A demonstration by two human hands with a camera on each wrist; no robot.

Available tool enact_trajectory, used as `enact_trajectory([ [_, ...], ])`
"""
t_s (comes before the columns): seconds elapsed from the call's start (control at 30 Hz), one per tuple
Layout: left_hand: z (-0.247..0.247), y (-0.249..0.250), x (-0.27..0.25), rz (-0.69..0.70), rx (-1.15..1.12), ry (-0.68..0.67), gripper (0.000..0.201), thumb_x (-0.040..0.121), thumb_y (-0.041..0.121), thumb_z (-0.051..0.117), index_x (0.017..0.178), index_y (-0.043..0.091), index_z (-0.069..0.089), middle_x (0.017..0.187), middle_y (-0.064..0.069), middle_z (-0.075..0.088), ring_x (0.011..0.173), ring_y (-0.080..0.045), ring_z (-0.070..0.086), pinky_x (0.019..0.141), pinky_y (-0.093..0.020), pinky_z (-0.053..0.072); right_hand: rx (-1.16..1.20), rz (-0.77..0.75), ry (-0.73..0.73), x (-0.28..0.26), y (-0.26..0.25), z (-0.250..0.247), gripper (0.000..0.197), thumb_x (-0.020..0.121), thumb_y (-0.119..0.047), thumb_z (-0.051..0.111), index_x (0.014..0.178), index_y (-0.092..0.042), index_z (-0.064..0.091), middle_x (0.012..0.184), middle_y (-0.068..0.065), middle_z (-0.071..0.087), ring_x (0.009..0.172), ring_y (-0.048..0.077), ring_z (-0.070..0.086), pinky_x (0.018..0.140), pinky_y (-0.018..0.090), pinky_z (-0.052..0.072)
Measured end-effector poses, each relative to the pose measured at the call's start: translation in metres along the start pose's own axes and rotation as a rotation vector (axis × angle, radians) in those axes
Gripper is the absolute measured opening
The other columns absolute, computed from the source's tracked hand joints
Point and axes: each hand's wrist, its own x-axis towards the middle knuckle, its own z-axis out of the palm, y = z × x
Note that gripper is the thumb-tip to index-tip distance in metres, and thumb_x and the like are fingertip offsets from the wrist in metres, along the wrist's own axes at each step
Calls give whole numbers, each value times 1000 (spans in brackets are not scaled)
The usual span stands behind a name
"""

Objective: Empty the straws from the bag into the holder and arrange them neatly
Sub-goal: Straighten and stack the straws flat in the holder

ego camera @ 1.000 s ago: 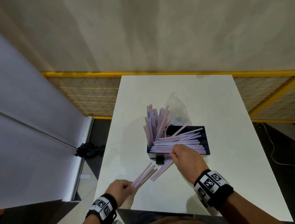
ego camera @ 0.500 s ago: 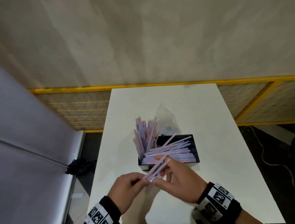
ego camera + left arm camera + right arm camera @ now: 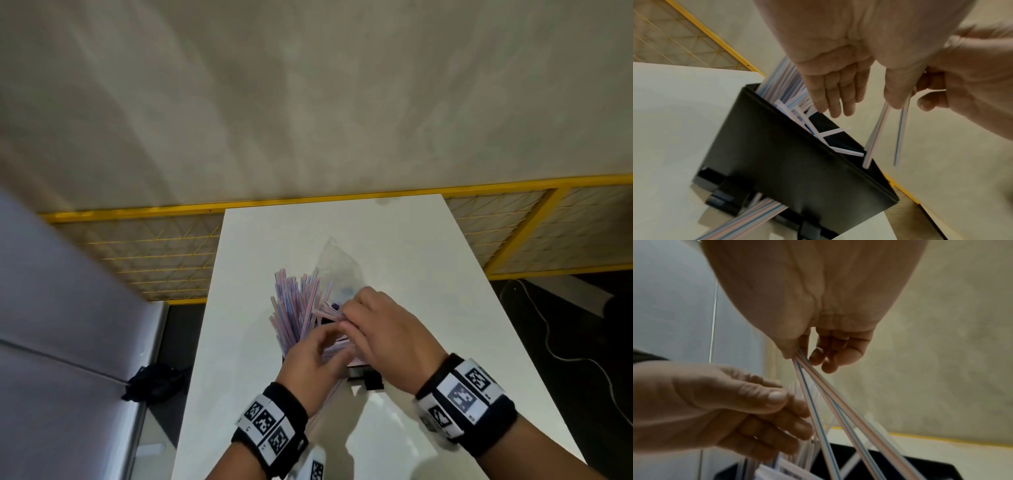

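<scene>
The black holder point(image 3: 787, 162) stands mid-table, mostly hidden behind both hands in the head view. Pink-and-blue striped straws point(image 3: 296, 308) stand bunched at its left end, and others lie crosswise inside point(image 3: 797, 113). My right hand point(image 3: 342, 315) is above the holder and pinches a few straws point(image 3: 838, 402) between thumb and fingers. These slant down toward the holder's right end point(image 3: 877, 133). My left hand point(image 3: 325, 342) hovers beside them with its fingers point(image 3: 834, 97) straight and holds nothing. The clear bag point(image 3: 337, 267) lies crumpled behind the holder.
A few more straws point(image 3: 748, 217) lie on the white table point(image 3: 428, 274) under the holder's front edge. A yellow wire fence point(image 3: 154, 246) runs behind and beside the table. A grey panel point(image 3: 68, 308) stands at the left.
The few straws my left hand held near the table's front passed to my right hand. Both hands then rose over the holder, and my left hand let go.
</scene>
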Motion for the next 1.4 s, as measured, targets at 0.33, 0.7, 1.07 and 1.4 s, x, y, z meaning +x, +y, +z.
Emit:
enact_trajectory([
  [0.33, -28, -34, -7, -193, -16, 221, 47, 88, 14, 78, 127, 26, 55, 123, 8, 67, 109, 4, 64, 99, -21, 52, -148, 20, -346, 12, 43, 71, 31, 110, -42, 36, 119, -23, 59, 113, -1, 61, 103, 21, 58, 86, 37, 47],
  [0.7, -25, -40, -10, -12, 349, 156, 38, 93, 26, 70, 130, 22, 63, 126, 11, 62, 116, -2, 60, 105, -30, 49, -111, 165, -345, -13, 52, 102, 69, 99, -72, 19, 140, -29, 53, 130, -5, 58, 120, 20, 55, 101, 38, 44],
  [1.07, -25, -40, -12, 132, 528, 99, 30, 98, 25, 62, 127, 24, 66, 134, 13, 52, 120, 0, 55, 107, -24, 45, -88, 227, -293, -4, 52, 101, 42, 106, -52, 34, 115, -22, 63, 107, -1, 55, 105, 23, 54, 93, 39, 44],
  [1.4, -42, -48, -33, 152, 374, 315, 17, 93, 20, 68, 97, 37, 71, 97, 21, 68, 94, -2, 66, 81, -10, 49, -90, 144, -170, -6, 42, 84, 30, 105, -43, 44, 118, -25, 65, 106, -5, 61, 101, 19, 57, 89, 39, 42],
])
